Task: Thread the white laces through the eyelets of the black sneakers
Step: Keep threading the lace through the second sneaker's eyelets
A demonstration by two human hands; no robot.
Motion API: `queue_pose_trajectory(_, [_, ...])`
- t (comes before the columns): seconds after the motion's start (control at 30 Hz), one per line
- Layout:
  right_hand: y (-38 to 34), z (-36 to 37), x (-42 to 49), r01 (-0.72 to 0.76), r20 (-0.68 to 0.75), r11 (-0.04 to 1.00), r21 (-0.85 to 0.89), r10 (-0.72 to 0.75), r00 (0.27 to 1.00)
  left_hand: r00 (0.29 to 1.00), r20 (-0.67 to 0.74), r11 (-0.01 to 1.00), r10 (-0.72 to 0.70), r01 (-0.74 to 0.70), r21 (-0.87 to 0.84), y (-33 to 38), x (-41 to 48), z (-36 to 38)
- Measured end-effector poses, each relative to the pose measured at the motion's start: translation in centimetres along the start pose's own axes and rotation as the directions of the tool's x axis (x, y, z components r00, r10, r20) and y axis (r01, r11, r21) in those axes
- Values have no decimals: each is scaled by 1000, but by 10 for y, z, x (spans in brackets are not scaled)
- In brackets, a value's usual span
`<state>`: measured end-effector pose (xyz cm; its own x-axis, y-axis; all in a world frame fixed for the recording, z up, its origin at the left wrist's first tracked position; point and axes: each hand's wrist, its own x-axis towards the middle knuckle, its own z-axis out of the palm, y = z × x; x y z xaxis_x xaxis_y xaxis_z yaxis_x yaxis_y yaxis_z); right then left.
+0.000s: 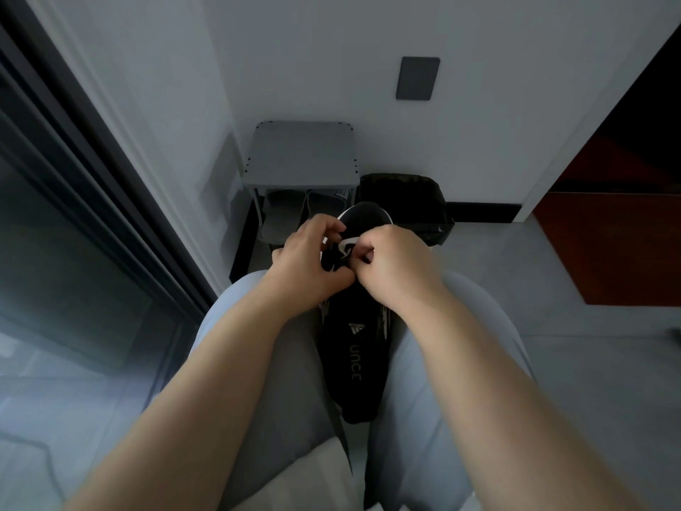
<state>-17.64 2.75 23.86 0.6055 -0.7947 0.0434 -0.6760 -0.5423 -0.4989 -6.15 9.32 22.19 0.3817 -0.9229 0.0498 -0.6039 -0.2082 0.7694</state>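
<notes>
Black fabric sneaker sits centre frame, wedged between your thighs to free both hands. Your left hand grips its upper, likely steadying the eyelets. Your right hand pinches the flat white lace.

Grey shoe rack against wall, black bin beside it, grey wall plate

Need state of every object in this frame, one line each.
black sneaker: lies between the thighs, toe pointing away.
white lace: partly threaded near the toe, loop showing.
left hand: fingers curled, grips the sneaker's side.
right hand: pinches the lace.
grey rack: upright against the wall.
slippers: stored under the rack.
</notes>
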Motion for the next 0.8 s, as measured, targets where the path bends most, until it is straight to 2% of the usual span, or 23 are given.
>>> queue_pose_trajectory(0.1, [2,-5,-5,68,45,992,-102,-64,997,997,-80,1000,19,-18,14,-2,1,0])
queue_pose_trajectory(0.17, [8,-15,-9,69,68,994,-87,-63,996,992,-109,998,58,-56,14,-1,-1,2])
queue_pose_trajectory(0.33, [31,-43,-22,-31,170,961,273,-16,985,969,-45,959,241,-231,164,-3,1,8])
queue_pose_trajectory(0.47, [32,-55,-35,-23,300,953,301,-72,951,948,-25,930,317,-306,203,-6,6,12])
queue_pose_trajectory(0.57, [40,-53,-32,-91,196,890,446,2,981,854,-10,835,521,-507,214,4,4,18])
queue_pose_trajectory(0.6, [42,-50,-31,-103,149,853,511,29,988,837,-29,827,547,-534,176,9,3,20])
queue_pose_trajectory(0.67, [47,-44,-29,-130,122,752,646,66,990,873,-85,877,480,-480,25,18,-3,17])
queue_pose_trajectory(0.73, [50,-36,-31,-136,127,642,754,60,990,941,-126,933,314,-331,-143,20,-7,15])
queue_pose_trajectory(0.8, [51,-28,-33,-65,63,633,772,25,998,974,-134,943,183,-213,-256,19,-7,15])
